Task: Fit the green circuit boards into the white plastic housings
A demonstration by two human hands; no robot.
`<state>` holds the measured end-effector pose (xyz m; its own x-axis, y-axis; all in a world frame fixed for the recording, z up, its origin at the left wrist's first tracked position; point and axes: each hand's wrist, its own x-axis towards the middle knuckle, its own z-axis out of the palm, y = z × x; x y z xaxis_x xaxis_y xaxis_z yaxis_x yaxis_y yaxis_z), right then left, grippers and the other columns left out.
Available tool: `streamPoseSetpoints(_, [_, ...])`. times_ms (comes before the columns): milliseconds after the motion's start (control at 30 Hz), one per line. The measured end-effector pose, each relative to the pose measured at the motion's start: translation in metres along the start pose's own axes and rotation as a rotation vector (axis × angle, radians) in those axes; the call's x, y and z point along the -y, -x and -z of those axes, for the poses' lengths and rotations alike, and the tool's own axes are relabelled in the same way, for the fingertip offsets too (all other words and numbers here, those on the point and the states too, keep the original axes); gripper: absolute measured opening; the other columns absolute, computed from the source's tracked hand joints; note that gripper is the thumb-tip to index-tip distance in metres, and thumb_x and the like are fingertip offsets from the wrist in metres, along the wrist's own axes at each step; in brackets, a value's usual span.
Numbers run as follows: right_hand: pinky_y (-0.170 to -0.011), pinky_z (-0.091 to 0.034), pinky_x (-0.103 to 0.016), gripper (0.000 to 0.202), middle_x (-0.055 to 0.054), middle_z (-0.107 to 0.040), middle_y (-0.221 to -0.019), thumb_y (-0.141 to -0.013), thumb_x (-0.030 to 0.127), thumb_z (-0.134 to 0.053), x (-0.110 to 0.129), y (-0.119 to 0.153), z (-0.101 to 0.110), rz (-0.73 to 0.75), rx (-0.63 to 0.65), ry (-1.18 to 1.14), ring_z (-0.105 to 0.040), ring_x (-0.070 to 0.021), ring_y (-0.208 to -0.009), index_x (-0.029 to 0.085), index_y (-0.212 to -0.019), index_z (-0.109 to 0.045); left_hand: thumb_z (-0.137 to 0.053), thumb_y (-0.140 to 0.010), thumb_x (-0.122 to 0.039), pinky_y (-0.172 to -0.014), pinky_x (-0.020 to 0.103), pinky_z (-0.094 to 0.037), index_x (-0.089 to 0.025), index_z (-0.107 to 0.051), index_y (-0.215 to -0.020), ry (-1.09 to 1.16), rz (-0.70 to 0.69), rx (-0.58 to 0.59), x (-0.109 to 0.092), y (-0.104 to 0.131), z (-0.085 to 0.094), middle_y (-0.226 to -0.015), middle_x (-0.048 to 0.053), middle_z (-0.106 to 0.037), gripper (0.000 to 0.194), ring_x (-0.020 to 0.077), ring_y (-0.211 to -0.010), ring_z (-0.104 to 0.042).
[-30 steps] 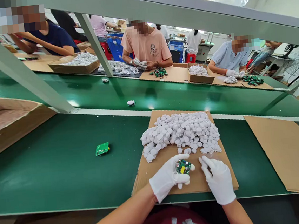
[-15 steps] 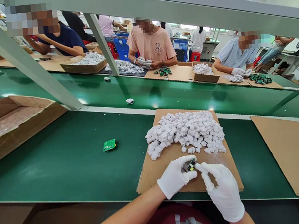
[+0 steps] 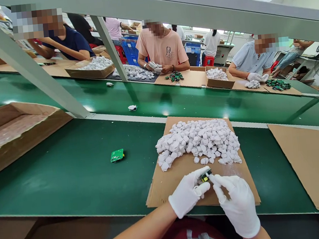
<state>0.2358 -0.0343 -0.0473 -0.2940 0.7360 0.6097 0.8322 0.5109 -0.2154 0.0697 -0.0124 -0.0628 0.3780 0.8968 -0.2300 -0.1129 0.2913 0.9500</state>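
My left hand (image 3: 187, 192), in a white glove, grips a small circuit board (image 3: 206, 176) with a yellow part on it, held between thumb and fingers. My right hand (image 3: 236, 200), also gloved, has its index finger and thumb drawn together at the board's right side; whatever they may hold is too small to make out. Both hands are over the front of a cardboard sheet (image 3: 166, 188). Just beyond them lies a big heap of white pieces (image 3: 198, 140). A green circuit board (image 3: 117, 155) rests on the green table to the left.
A cardboard box (image 3: 36, 125) stands at the left, and another cardboard sheet (image 3: 310, 165) lies at the right. Behind, a green conveyor (image 3: 189, 107) carries small white items. A sloping metal post (image 3: 35, 63) rises at the left. Several people sit across the conveyor.
The white items on the conveyor have moved left. The board in my left hand has tilted slightly, its yellow part showing more, with my right fingertips still beside it.
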Motion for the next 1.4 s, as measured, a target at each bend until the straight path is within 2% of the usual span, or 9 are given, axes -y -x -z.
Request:
streamPoseSetpoints(267, [-0.064, -0.040, -0.029, 0.016, -0.002, -0.065, -0.073, -0.081, 0.016, -0.061, 0.002, -0.003, -0.001, 0.030, -0.057, -0.007, -0.057, -0.0152, -0.067, 0.022, -0.096, -0.063, -0.058, -0.077, -0.035, -0.057, 0.023, -0.045, -0.022, -0.065, -0.104, -0.170, -0.090, -0.037, -0.012, 0.005, -0.005, -0.076, 0.002, -0.063, 0.031, 0.0107, -0.056, -0.050])
streamPoseSetpoints(367, [-0.064, -0.043, -0.029, 0.018, -0.004, -0.064, -0.078, -0.083, 0.021, -0.059, -0.003, -0.003, -0.004, -0.013, -0.001, -0.051, -0.057, -0.0166, -0.071, 0.023, -0.101, -0.065, -0.058, -0.078, -0.039, -0.056, 0.023, -0.046, -0.018, -0.064, -0.103, -0.035, -0.044, 0.029, -0.010, 0.002, -0.007, -0.074, 0.001, -0.060, 0.034, 0.0099, -0.058, -0.050])
streamPoseSetpoints(500, [-0.071, -0.051, -0.033, 0.027, -0.009, -0.062, -0.100, -0.085, 0.025, -0.056, -0.006, 0.002, -0.007, -0.063, 0.092, -0.121, -0.060, -0.0191, -0.084, 0.024, -0.111, -0.062, -0.066, -0.071, -0.044, -0.062, 0.025, -0.050, -0.017, -0.056, -0.113, 0.251, 0.055, 0.015, 0.000, -0.004, -0.007, -0.089, 0.005, -0.060, 0.051, 0.0130, -0.073, -0.056])
streamPoseSetpoints(700, [-0.074, -0.052, -0.036, 0.023, -0.008, -0.062, -0.107, -0.084, 0.021, -0.058, -0.003, 0.003, -0.012, -0.045, -0.001, -0.040, -0.059, -0.0207, -0.092, 0.028, -0.104, -0.066, -0.065, -0.073, -0.043, -0.065, 0.025, -0.050, -0.014, -0.062, -0.092, 0.274, 0.131, 0.106, 0.002, -0.005, -0.008, -0.083, 0.004, -0.060, 0.035, 0.0101, -0.069, -0.056])
streamPoseSetpoints(900, [-0.083, -0.051, -0.039, 0.029, -0.009, -0.060, -0.117, -0.083, 0.020, -0.059, -0.005, 0.001, -0.012, 0.021, 0.029, -0.078, -0.056, -0.0226, -0.105, 0.025, -0.111, -0.062, -0.068, -0.069, -0.044, -0.065, 0.028, -0.050, -0.017, -0.054, -0.101, 0.425, 0.151, 0.100, 0.003, -0.002, -0.013, -0.081, 0.002, -0.058, 0.043, 0.0120, -0.069, -0.059])
streamPoseSetpoints(1000, [-0.087, -0.049, -0.042, 0.030, -0.007, -0.061, -0.117, -0.081, 0.018, -0.060, -0.002, 0.000, -0.014, 0.036, -0.010, -0.064, -0.054, -0.0236, -0.109, 0.027, -0.110, -0.062, -0.069, -0.067, -0.045, -0.058, 0.024, -0.046, -0.014, -0.054, -0.081, 0.323, 0.078, 0.102, -0.001, -0.003, -0.018, -0.069, 0.000, -0.054, 0.038, 0.0091, -0.059, -0.052])
streamPoseSetpoints(1133, [-0.091, -0.048, -0.043, 0.024, -0.007, -0.053, -0.129, -0.081, 0.021, -0.057, 0.003, 0.001, -0.015, -0.033, 0.112, -0.267, -0.050, -0.0255, -0.117, 0.028, -0.102, -0.066, -0.071, -0.064, -0.046, -0.052, 0.021, -0.040, -0.013, -0.050, -0.067, 0.173, -0.010, 0.019, -0.007, -0.006, -0.022, -0.059, -0.001, -0.053, 0.039, 0.0082, -0.053, -0.047])
streamPoseSetpoints(1233, [-0.095, -0.046, -0.041, 0.041, -0.010, -0.042, -0.140, -0.081, 0.025, -0.058, 0.004, 0.006, -0.015, -0.144, 0.231, -0.456, -0.047, -0.0269, -0.121, 0.024, -0.122, -0.055, -0.068, -0.067, -0.049, -0.054, 0.023, -0.043, -0.013, -0.052, -0.073, 0.204, 0.027, 0.042, -0.008, -0.006, -0.023, -0.061, 0.002, -0.058, 0.040, 0.0108, -0.055, -0.052])
streamPoseSetpoints(1400, [-0.103, -0.038, -0.045, 0.051, -0.009, -0.029, -0.147, -0.085, 0.028, -0.051, 0.009, 0.019, -0.018, -0.228, 0.217, -0.604, -0.036, -0.0295, -0.129, 0.024, -0.135, -0.041, -0.069, -0.066, -0.049, -0.057, 0.023, -0.046, -0.012, -0.055, -0.077, 0.285, 0.052, 0.121, -0.006, -0.005, -0.021, -0.062, 0.003, -0.060, 0.041, 0.0112, -0.056, -0.056])
